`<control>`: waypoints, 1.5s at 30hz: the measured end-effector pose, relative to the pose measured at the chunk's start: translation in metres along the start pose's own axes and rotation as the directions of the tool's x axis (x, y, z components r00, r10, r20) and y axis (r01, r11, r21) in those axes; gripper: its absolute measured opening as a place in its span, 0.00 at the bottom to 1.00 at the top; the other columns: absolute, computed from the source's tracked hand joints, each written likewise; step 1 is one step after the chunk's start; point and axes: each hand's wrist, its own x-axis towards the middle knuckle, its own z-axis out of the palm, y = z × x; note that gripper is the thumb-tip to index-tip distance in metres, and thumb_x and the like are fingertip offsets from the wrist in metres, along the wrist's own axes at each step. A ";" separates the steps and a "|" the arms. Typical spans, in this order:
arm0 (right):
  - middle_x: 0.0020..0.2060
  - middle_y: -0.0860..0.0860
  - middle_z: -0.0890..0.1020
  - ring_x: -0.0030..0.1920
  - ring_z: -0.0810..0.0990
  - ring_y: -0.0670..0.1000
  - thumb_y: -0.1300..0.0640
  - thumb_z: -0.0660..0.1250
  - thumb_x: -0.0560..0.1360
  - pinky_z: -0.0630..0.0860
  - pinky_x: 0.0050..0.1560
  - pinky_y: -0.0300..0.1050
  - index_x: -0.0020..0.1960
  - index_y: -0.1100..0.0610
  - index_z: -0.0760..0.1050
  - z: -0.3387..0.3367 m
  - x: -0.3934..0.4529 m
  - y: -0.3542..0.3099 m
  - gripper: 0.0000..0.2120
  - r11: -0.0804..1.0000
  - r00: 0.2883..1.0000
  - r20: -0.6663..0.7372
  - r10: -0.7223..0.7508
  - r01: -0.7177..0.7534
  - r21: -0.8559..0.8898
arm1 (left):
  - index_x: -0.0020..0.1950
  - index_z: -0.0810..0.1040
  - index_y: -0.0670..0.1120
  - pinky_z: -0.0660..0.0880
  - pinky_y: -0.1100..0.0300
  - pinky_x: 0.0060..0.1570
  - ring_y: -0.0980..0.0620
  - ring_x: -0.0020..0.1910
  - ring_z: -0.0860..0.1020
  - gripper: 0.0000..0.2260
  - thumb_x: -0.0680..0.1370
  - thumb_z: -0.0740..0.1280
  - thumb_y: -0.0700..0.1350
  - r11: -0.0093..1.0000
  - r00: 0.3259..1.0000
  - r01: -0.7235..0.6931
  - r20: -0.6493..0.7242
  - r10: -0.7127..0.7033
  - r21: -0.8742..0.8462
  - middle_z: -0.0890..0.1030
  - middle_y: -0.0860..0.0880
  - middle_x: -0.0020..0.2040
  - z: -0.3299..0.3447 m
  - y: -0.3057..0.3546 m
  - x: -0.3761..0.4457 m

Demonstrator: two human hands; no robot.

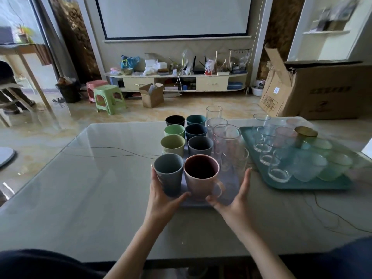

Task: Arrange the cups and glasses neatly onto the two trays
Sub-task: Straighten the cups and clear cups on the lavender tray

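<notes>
Counting eight coloured cups (186,146) on the purple tray (193,203) at frame centre, I am seeing my left hand (161,195) gripping the blue-grey cup (168,174), right hand (234,195) spread beside tall glasses (226,141); teal tray (285,185) right, glass-topped table (90,188).

On the table (100,188) two trays sit side by side: the near tray (193,204) in the middle, straight ahead of the person, and the other tray (281,186) just to its right, set at an angle. The near tray carries two rows of cups (175,146) running away from the person, with a mug (201,176) at the front of the right-hand row and tall glasses (226,141) lined up along the tray's right side. The left hand (163,196) rests at this tray's front left corner against the front cup (169,174), the right hand (233,200) at its front right corner, and short glasses (267,156) crowd the other tray.
</notes>
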 end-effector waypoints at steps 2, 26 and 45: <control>0.70 0.34 0.44 0.72 0.49 0.38 0.53 0.82 0.57 0.55 0.75 0.46 0.76 0.50 0.37 0.010 0.005 0.002 0.65 0.999 0.997 -0.078 -0.002 -0.002 -0.040 | 0.76 0.45 0.54 0.65 0.48 0.70 0.52 0.73 0.61 0.59 0.55 0.79 0.58 0.996 0.998 0.053 -0.030 -0.051 0.068 0.60 0.51 0.75 0.005 -0.002 0.001; 0.72 0.40 0.49 0.74 0.52 0.43 0.59 0.80 0.62 0.54 0.75 0.45 0.77 0.54 0.41 0.021 0.033 0.010 0.59 0.997 0.981 -0.187 -0.049 0.036 -0.071 | 0.76 0.38 0.54 0.66 0.54 0.66 0.50 0.73 0.64 0.57 0.62 0.77 0.57 0.944 0.977 0.155 -0.189 -0.102 0.291 0.59 0.51 0.76 0.029 0.002 0.016; 0.61 0.54 0.77 0.62 0.75 0.56 0.61 0.72 0.71 0.71 0.53 0.41 0.69 0.61 0.66 -0.016 0.007 0.005 0.29 0.954 0.991 0.014 0.134 -0.126 -0.272 | 0.77 0.49 0.45 0.64 0.52 0.66 0.44 0.72 0.62 0.39 0.73 0.70 0.44 0.905 0.992 0.125 -0.019 -0.128 0.406 0.59 0.43 0.75 -0.007 0.005 -0.014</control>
